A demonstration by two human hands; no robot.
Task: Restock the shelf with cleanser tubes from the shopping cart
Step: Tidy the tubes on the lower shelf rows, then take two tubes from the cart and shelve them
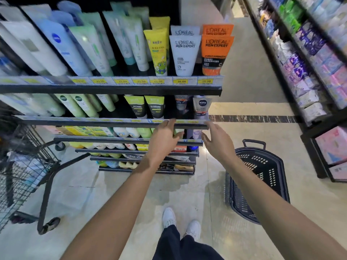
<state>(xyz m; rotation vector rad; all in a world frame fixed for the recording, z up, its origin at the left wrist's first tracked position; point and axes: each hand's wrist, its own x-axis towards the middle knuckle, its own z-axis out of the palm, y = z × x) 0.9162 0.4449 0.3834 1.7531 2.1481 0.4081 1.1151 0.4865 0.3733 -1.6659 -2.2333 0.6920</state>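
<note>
Both hands empty at the shelf (112, 122).
My left hand (163, 141) and right hand (217, 142) are released, holding nothing. Tubes (185, 55) fill upper rows; the cart (24, 166), near left, still needs unloading.

A black plastic basket (259, 182) stands on the tiled floor (244, 76). A dark marble stripe (253, 118) crosses the floor beyond the basket. Right of the basket, a second rack (317, 128) holds wrapped packs (308, 99).
</note>
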